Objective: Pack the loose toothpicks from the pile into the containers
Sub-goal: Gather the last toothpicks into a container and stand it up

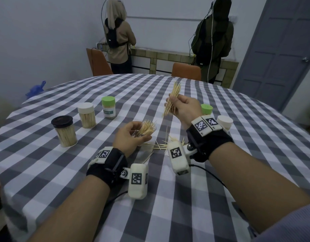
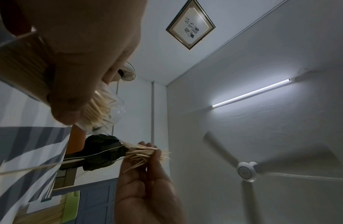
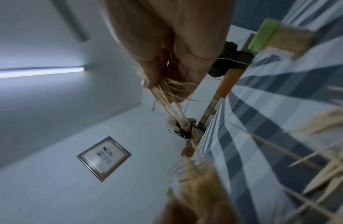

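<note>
My left hand [image 1: 133, 135] grips a clear open container [image 1: 149, 131], tilted, with toothpick tips fanning out of its mouth. In the left wrist view the fingers wrap the container [image 2: 111, 112]. My right hand [image 1: 176, 106] is raised behind it and pinches a bundle of toothpicks [image 1: 173, 95] that points up and away. The right wrist view shows the bundle [image 3: 166, 97] between thumb and fingers, with the container [image 3: 193, 172] below. Loose toothpicks [image 1: 159, 144] lie scattered on the checked tablecloth [image 1: 168, 198] between my wrists.
Three closed containers stand at the left: black lid [image 1: 64, 131], white lid [image 1: 87, 117], green lid [image 1: 108, 109]. Behind my right wrist are a green-lidded one [image 1: 207, 109] and a white-lidded one [image 1: 225, 122]. Two people stand at the far wall behind orange chairs.
</note>
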